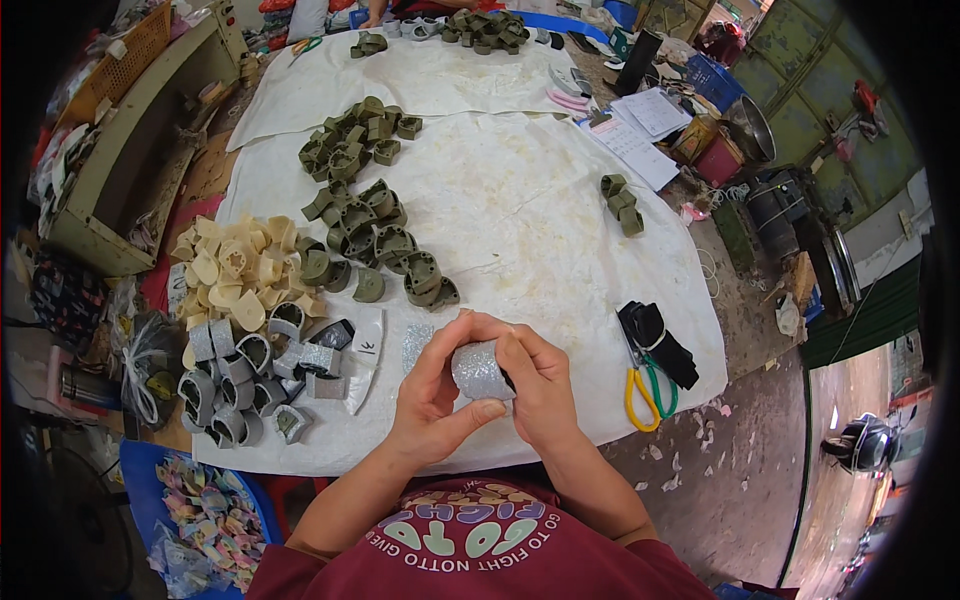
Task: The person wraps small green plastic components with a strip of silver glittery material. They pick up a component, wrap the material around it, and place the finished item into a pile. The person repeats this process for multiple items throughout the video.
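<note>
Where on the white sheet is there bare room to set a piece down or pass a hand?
The white sheet is bare mid-table, between the long olive pile and the small olive cluster; a narrower strip lies between the right hand and the scissors. It is crowded at near left, with beige pieces and silver glitter pieces.

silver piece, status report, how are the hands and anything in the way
Left hand and right hand both on silver piece. Piece curved, glittery, partly covered. Scissors off right, apart from both hands.
</note>
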Tool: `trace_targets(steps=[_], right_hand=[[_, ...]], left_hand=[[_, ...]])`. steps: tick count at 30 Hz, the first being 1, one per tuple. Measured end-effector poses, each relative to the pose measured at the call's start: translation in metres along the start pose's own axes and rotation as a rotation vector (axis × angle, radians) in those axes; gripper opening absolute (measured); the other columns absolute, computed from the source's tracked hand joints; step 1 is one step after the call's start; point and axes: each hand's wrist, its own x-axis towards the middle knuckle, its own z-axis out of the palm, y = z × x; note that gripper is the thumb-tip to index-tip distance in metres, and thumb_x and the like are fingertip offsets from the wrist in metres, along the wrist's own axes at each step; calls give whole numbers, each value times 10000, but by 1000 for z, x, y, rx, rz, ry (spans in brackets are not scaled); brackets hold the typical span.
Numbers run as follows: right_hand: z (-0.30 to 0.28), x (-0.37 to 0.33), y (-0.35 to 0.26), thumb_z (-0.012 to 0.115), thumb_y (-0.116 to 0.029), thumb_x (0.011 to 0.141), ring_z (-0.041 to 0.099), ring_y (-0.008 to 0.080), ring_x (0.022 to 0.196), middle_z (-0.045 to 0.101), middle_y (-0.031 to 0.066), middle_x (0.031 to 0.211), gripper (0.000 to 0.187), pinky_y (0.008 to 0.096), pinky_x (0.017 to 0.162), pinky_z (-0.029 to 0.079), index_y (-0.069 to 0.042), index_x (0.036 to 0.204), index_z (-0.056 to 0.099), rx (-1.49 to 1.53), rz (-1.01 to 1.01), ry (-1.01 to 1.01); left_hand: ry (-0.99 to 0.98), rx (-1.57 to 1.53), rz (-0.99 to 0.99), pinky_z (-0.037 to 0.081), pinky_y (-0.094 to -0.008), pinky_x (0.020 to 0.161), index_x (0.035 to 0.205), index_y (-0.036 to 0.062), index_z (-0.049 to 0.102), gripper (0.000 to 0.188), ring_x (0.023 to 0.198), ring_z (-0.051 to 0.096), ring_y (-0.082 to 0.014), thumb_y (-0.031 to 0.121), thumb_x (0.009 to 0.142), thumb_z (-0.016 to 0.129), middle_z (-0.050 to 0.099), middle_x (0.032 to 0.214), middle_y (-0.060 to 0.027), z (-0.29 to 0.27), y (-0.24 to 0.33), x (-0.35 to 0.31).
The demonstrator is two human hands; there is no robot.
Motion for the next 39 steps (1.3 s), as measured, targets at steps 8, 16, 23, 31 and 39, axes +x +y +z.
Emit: trace_targets(steps=[8, 16, 23, 31, 39], right_hand=[[9, 1, 2, 540, -232, 969, 528, 74, 966, 557, 68, 1278, 348, 214, 813, 423, -15, 1239, 573, -30, -118, -4], [-13, 8, 10, 597, -275, 924, 475, 187, 1190, 469, 118, 1388, 552, 310, 967, 376, 2, 1373, 432, -39, -157, -155], [-13, 6, -5, 618, -307, 895, 390, 300, 1327, 436, 173, 1415, 577, 386, 1073, 307, 6, 1354, 461, -946, -509, -117], [-14, 0, -16, 562, -218, 914, 422, 237, 1303, 489, 111, 1388, 476, 378, 1074, 315, -14, 1339, 497, -167, -79, -210], [-32, 5, -15, 634, -256, 888, 542, 201, 1162, 556, 165, 1287, 469, 328, 976, 419, 35, 1248, 560, 193, 212, -440]], left_hand=[[43, -128, -17, 352, -347, 1041, 1441, 35, 307, 779, 1279, 395, -205, -35, 770, 696, 427, 1369, -111, 2, -1, 2], [135, -314, -41, 360, -336, 1038, 1451, 58, 301, 815, 1250, 433, -205, -17, 748, 707, 451, 1335, -116, 4, 0, 4], [251, -323, -120, 413, -306, 995, 1464, 73, 282, 814, 1224, 442, -173, -31, 764, 684, 436, 1341, -114, 4, -5, 1], [91, -498, -268, 446, -428, 996, 1513, 256, 64, 1012, 1209, 501, -247, 58, 761, 711, 447, 1338, -125, -3, 7, 1], [-92, -919, -356, 516, -380, 898, 1507, 313, -48, 1120, 1221, 506, -256, -26, 734, 689, 436, 1355, -134, -7, 6, -1]])
